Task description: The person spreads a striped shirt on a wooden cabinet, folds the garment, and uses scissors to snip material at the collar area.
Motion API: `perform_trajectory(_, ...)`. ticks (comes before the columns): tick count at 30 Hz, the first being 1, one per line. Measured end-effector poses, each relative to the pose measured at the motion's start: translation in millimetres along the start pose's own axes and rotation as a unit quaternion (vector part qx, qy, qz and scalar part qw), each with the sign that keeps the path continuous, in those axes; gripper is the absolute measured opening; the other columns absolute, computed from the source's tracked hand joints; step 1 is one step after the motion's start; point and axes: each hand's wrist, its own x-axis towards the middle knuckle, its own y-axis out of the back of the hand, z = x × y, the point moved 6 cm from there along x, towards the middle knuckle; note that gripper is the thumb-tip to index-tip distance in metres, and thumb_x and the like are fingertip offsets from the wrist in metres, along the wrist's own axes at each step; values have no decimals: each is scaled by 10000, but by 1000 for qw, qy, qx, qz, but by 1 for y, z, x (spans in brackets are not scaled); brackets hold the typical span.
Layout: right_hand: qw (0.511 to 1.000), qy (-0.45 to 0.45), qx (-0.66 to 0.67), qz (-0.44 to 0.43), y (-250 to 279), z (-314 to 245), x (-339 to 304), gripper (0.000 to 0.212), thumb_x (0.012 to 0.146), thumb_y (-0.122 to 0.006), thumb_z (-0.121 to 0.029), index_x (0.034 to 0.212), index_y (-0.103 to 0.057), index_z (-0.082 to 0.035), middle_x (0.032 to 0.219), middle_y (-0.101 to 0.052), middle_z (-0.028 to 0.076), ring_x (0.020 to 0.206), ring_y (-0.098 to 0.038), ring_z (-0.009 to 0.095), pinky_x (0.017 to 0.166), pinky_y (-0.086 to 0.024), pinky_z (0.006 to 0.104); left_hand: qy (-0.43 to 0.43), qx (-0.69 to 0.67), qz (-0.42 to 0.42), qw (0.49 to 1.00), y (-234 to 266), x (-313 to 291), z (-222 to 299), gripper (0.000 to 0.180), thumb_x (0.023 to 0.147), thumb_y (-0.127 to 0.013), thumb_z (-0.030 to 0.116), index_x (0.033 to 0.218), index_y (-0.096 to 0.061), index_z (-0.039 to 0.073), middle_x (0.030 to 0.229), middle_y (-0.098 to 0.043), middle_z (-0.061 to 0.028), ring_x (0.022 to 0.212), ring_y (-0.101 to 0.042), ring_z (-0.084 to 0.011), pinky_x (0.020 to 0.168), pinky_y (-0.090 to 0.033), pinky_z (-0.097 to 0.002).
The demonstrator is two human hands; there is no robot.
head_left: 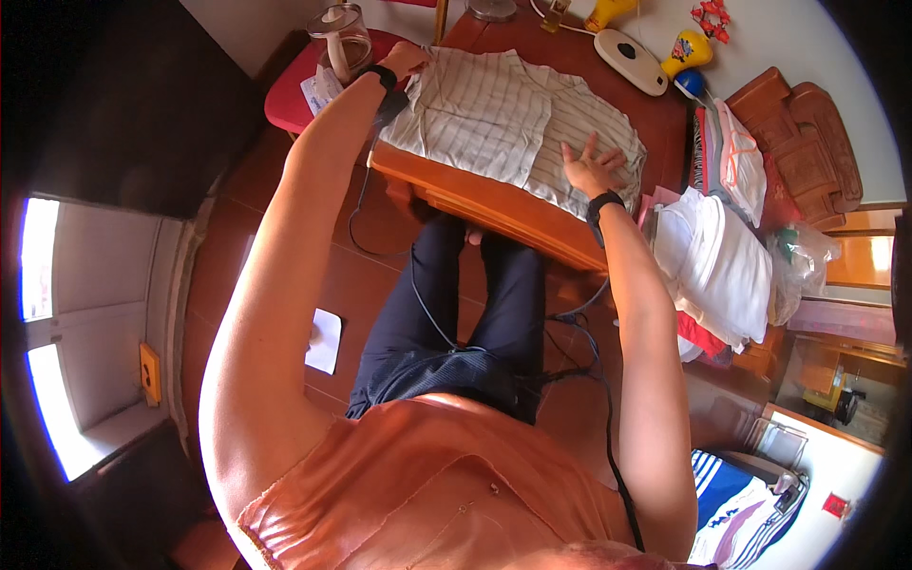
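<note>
A cream shirt with thin dark stripes (494, 114) lies spread on the wooden table (475, 195), its near edge along the table's front. My left hand (408, 60) is closed at the shirt's far left corner, its fingertips partly hidden against the cloth. Flat on the right part of the shirt rests my right hand (594, 169), fingers spread, holding nothing. Some creases run through the fabric.
A red stool (285, 95) at the left bears a clear glass jug (344, 43). Folded white clothes (712, 256) are piled at the right beside a carved wooden chair back (798, 133). A white oval device (629, 62) sits at the back. Dark cables (598, 370) hang near my legs.
</note>
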Motion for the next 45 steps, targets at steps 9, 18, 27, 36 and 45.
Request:
perform_trajectory(9, 1000, -12, -10, 16, -3, -4, 4, 853, 823, -155, -788, 1492, 52, -302, 1536, 67, 228, 1415, 70, 414, 1008, -147, 707, 215, -415, -24, 884, 9, -13, -12, 211, 862, -650, 160, 1030, -616, 38, 923, -623, -76, 737, -577, -205, 701, -497, -341)
perform_trajectory(18, 999, 34, 1, 20, 6, -34, -8, 837, 837, -130, -767, 1499, 25, -279, 1528, 45, 251, 1399, 58, 461, 999, -130, 726, 9, -208, 26, 978, 64, -21, -63, 182, 828, -632, 101, 995, -651, 31, 923, -646, -49, 753, -553, -160, 685, -461, -268)
perform_trajectory(27, 1000, 5, -15, 20, 0, -8, 1, 839, 840, -132, -765, 1500, 27, -271, 1525, 55, 257, 1400, 66, 458, 1000, -133, 722, 16, -104, -70, 992, 20, -46, 33, 148, 784, -731, 159, 892, -685, 70, 851, -650, -23, 667, -538, -112, 568, -430, -233)
perform_trajectory(36, 1000, -4, -11, 11, -5, 7, 7, 844, 835, -133, -772, 1497, 42, -278, 1523, 59, 260, 1400, 71, 453, 1000, -128, 729, 229, -35, -258, 938, 9, -83, 86, 362, 808, -719, 369, 952, -663, 41, 793, -577, -4, 697, -501, -75, 528, -397, -193)
perform_trajectory(45, 1000, 3, 2, 12, -3, -8, 3, 852, 830, -132, -778, 1496, 48, -279, 1523, 71, 256, 1398, 81, 454, 1000, -102, 734, -149, 128, -191, 962, 43, -127, 82, 330, 845, -678, 342, 877, -659, 13, 692, -550, 1, 603, -474, -49, 499, -384, -227)
